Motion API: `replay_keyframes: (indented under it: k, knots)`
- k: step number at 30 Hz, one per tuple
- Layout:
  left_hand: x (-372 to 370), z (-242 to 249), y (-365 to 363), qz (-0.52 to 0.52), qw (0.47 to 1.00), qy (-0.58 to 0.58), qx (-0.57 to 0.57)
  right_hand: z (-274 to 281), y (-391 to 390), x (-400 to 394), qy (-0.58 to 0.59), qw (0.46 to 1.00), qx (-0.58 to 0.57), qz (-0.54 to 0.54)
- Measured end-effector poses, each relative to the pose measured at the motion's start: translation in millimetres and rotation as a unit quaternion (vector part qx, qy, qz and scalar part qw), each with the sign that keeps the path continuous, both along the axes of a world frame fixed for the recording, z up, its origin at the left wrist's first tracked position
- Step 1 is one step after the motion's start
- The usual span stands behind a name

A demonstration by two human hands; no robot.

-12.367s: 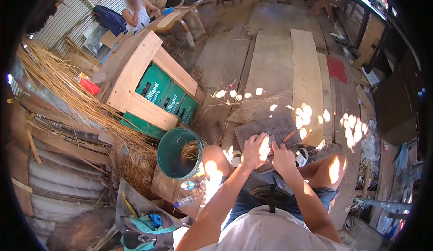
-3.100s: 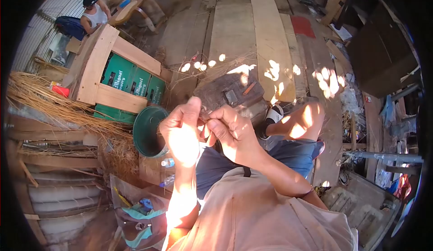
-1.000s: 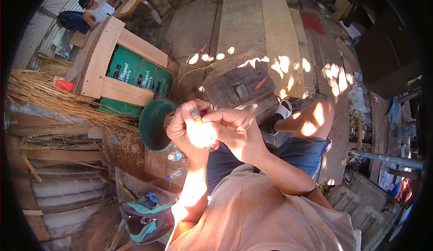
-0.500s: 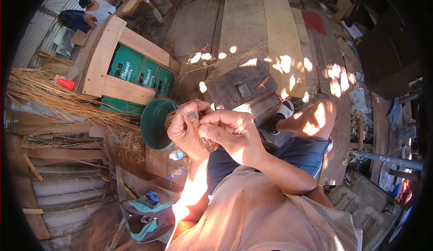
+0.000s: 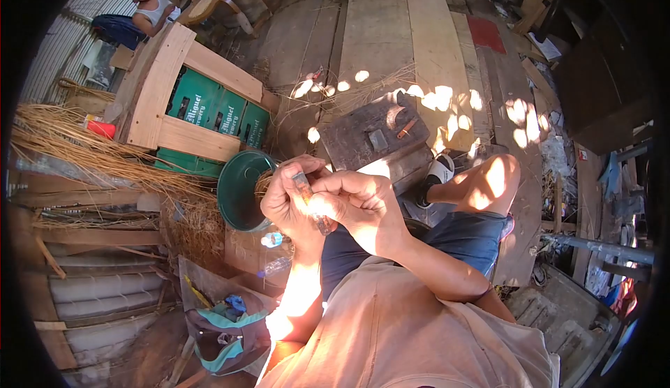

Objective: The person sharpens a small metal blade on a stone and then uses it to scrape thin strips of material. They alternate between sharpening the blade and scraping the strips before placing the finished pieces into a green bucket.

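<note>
Both hands meet in front of my chest around a narrow, worn strip [image 5: 302, 185], dark and metallic at its upper end and brownish-orange lower down; its exact kind I cannot make out. My left hand [image 5: 285, 206] is closed around it from the left. From the right, my right hand [image 5: 366, 206] pinches against it with thumb and fingers. Just beyond the hands sits a dark wooden block [image 5: 356, 126] bearing a small metal plate [image 5: 377, 139] and a small brown-handled tool [image 5: 406, 129]. A green bucket [image 5: 234, 199] stands left of my left hand.
Long straw-like strips [image 5: 84, 144] lie at the left, near a wooden frame [image 5: 157, 88] around green crates [image 5: 202, 102]. Behind it another person [image 5: 155, 12] sits by a wooden chair [image 5: 209, 4]. Plastic bottles [image 5: 272, 239] and a bag [image 5: 223, 339] lie at lower left.
My hands stay nearly in place, with the strip tilting slightly and catching more sunlight. The other person has shifted upright and brought an arm forward.
</note>
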State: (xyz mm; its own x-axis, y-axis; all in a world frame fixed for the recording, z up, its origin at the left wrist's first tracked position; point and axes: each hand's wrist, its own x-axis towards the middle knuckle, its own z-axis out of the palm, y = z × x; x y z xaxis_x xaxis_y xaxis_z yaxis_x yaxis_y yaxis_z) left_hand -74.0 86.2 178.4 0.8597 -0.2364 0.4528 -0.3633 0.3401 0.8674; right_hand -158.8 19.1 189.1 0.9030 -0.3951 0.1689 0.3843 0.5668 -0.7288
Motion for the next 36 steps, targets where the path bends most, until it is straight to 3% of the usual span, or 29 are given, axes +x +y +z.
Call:
replay_keyframes:
  k: [10,13,14,15,16,19,21,22,24,25,29,36]
  knots:
    - [10.2,-20.2,2.1,-0.001,0.999,-0.047,0.016,-3.5,-5.1,-0.6,-0.001,1.0,0.006,0.028]
    - [7.0,-20.3,-3.1,0.001,0.998,-0.028,0.064,-10.7,-12.2,-6.1,0.038,0.997,-0.062,0.005]
    - [7.4,-31.8,-2.5,-0.024,0.996,0.063,0.052,-15.1,-16.6,-9.8,0.037,0.998,-0.026,-0.034]
    - [20.2,-41.0,1.9,-0.078,0.988,0.035,0.127,-19.1,-22.8,-14.7,0.038,0.997,0.008,-0.073]
    - [19.0,-47.0,-7.8,-0.068,0.985,0.061,0.147,-22.0,-32.6,-19.1,0.066,0.992,0.064,-0.09]
    - [31.3,-98.6,-27.9,-0.075,0.973,0.153,0.158,-78.8,-81.3,-21.0,0.249,0.927,-0.187,-0.208]
    - [47.9,-128.8,-36.8,-0.127,0.916,-0.055,0.378,-139.0,-103.3,-7.6,0.252,0.83,-0.392,-0.307]
    - [58.6,-152.4,-41.8,-0.125,0.899,-0.146,0.393,-153.8,-107.2,-3.1,0.26,0.826,-0.395,-0.306]
    - [63.6,-158.7,-55.8,-0.127,0.882,-0.191,0.412,-174.1,-109.5,8.6,0.253,0.74,-0.539,-0.313]
    - [67.1,-162.5,-61.4,-0.123,0.861,-0.24,0.431,-182.3,-106.6,13.5,0.258,0.738,-0.541,-0.312]
    - [79.6,-182.3,-75.0,-0.114,0.807,-0.245,0.526,-206.1,-103.7,27.0,0.338,0.675,-0.615,-0.228]
    - [94.7,-210.7,-76.7,-0.091,0.834,-0.278,0.467,-197.9,-102.2,34.7,0.385,0.654,-0.626,-0.18]
